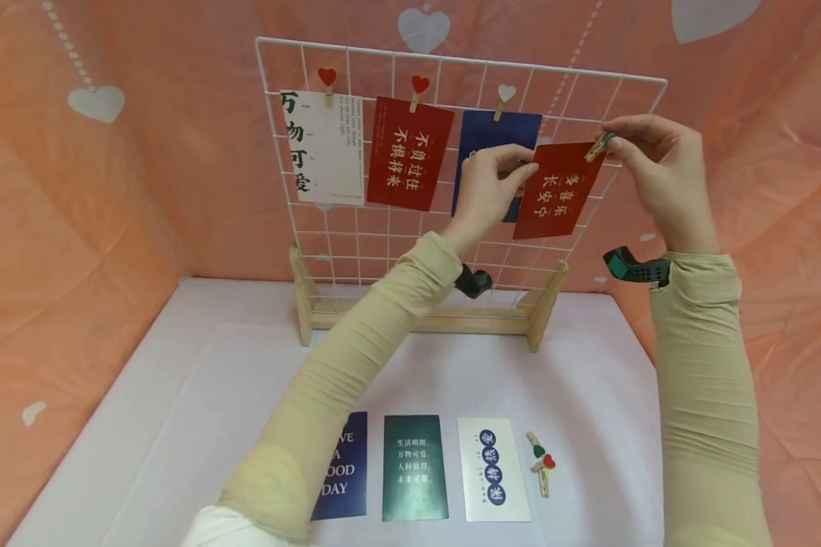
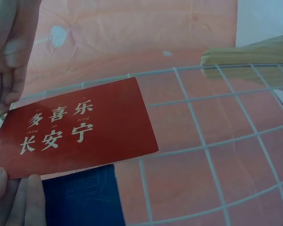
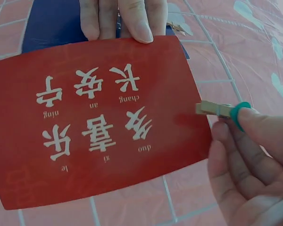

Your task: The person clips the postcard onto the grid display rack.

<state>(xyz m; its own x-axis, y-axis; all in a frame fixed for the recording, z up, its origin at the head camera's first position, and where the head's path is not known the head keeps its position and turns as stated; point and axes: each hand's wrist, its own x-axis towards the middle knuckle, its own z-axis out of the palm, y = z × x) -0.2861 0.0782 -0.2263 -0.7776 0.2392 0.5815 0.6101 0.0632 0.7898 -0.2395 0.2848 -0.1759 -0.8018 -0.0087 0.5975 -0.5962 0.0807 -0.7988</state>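
A: What worries you about that red 多喜乐 postcard (image 1: pixel 557 194)?

B: It's right of centre in the upper half of the frame, before the right part of the wire grid (image 1: pixel 441 58), and its only sure hold is the left hand (image 1: pixel 486 186), pinching its left edge. If that pinch loosened too soon, I'd expect a drop.

A: Doesn't the green-heart clothespin (image 3: pixel 212 108) have it?

B: I can't tell. The right hand (image 1: pixel 670 167) has its thumb and fingers clamped on the heart end, and the wooden tip overlaps the card's face. (The head view sets that tip by the upper right corner, the right wrist view nearer mid-edge.) Should it bite card alone and miss the wire, nothing would hang the card up.

A: And if it bites both, at the corner?

B: Then the card could swing askew under its own weight; its top edge slants against the wires as it is.

A: Anything else?

B: The blue postcard (image 1: pixel 502 129) just left, partly covered by the left hand. A knuckle could nudge it loose from its white-heart clothespin (image 1: pixel 506 96).
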